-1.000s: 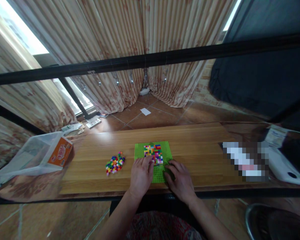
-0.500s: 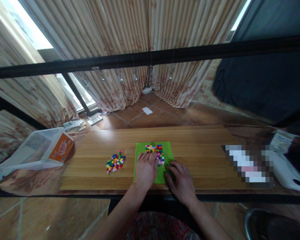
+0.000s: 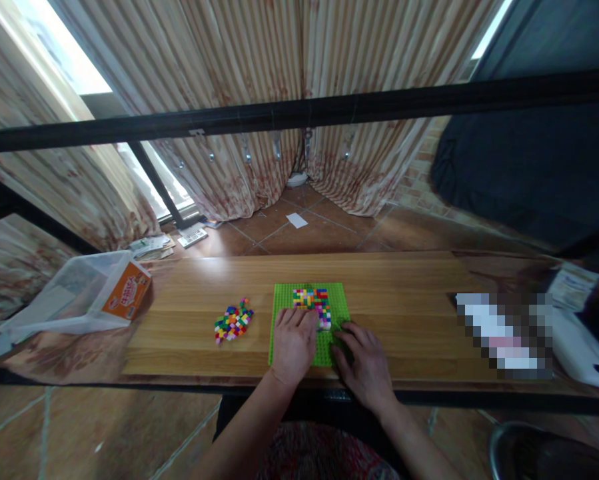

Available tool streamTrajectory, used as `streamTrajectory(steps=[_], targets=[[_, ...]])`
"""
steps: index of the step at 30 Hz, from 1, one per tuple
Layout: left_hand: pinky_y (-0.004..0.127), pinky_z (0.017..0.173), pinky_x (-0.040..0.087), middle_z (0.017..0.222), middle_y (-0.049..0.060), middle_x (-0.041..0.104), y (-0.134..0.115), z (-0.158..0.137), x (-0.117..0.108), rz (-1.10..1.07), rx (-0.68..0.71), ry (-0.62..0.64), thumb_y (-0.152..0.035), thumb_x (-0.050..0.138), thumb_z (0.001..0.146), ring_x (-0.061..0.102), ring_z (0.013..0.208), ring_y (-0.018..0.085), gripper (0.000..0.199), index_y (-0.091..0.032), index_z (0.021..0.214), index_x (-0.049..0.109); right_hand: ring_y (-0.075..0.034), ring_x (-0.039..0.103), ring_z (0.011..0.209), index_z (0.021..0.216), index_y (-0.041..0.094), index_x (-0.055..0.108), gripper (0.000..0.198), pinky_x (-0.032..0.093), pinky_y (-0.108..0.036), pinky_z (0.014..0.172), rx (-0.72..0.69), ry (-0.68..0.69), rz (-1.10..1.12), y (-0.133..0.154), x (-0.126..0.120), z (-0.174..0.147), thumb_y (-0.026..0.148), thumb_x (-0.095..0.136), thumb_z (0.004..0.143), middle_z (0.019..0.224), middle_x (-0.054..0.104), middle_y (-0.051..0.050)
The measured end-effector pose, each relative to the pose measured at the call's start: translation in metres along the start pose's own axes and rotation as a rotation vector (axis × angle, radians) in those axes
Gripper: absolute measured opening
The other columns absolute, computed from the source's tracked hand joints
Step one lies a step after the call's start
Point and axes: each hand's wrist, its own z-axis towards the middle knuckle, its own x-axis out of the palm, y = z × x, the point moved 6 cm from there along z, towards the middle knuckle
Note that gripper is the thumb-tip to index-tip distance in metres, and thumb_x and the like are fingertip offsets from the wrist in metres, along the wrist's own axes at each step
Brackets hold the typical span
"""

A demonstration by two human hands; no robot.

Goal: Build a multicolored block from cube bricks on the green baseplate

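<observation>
Head view, left to right. Clear tub [image 3: 92, 312] with an orange label [image 3: 127, 291] stood at the far left, beside the wooden surface [image 3: 189, 287]; some papers [image 3: 152, 247] lay just beyond it.

On the left half of the surface, a loose pile of small coloured bricks [image 3: 232, 325], spread on a slant, its long axis running from near left to far right. Bare wood separated it from the green plate [image 3: 283, 295]. Of the two hands, the left was the nearer to this pile.

Left hand [image 3: 294, 340] lay palm down over the left part of the plate, fingers drawn close and bent at the block of set bricks [image 3: 311, 297]. Fingertips hidden; could not tell whether they pinched a brick. The block sat on the plate ahead of that hand and slightly to its right, its near left portion covered. Plate looked about square, so no clear long axis; its sides ran nearly in line with the surface.

Right hand [image 3: 365, 357] rested at the plate's right edge, thumb and fingers apart and loosely curved, no brick visible in it. The block lay ahead and left of it, farther off than from the left hand. Far right: a blurred-out patch, contents unreadable, and a white object [image 3: 582, 353] beside it.
</observation>
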Motion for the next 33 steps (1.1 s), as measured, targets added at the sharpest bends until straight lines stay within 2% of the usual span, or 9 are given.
streamTrajectory(steps=[7, 23, 33], targets=[[0.033, 0.073, 0.039, 0.079, 0.003, 0.068, -0.0013, 0.004, -0.001, -0.01, 0.002, -0.065, -0.021, 0.052, 0.092, 0.056, 0.076, 0.019, 0.014, -0.02, 0.084, 0.063, -0.026, 0.053, 0.108, 0.109, 0.021, 0.063, 0.024, 0.046, -0.043, 0.091, -0.002, 0.0, -0.006, -0.0002, 0.0006, -0.0004, 0.031, 0.053, 0.089, 0.116, 0.059, -0.01], [0.035, 0.076, 0.042, 0.088, 0.002, 0.071, -0.0001, -0.0018, 0.0019, -0.051, 0.034, -0.087, -0.016, 0.054, 0.09, 0.058, 0.081, 0.019, 0.013, -0.021, 0.092, 0.066, -0.026, 0.053, 0.107, 0.109, 0.022, 0.062, 0.023, 0.047, -0.044, 0.089, -0.001, -0.005, 0.01, 0.0015, -0.0019, -0.0001, 0.029, 0.054, 0.089, 0.117, 0.059, -0.01], [0.037, 0.081, 0.046, 0.096, 0.004, 0.072, 0.0003, -0.004, 0.0016, -0.09, 0.087, -0.158, -0.013, 0.054, 0.089, 0.06, 0.089, 0.02, 0.017, -0.02, 0.099, 0.066, -0.026, 0.053, 0.109, 0.109, 0.022, 0.062, 0.023, 0.046, -0.044, 0.091, 0.017, 0.004, 0.02, 0.0023, -0.002, 0.0012, 0.028, 0.054, 0.089, 0.117, 0.059, -0.01]])
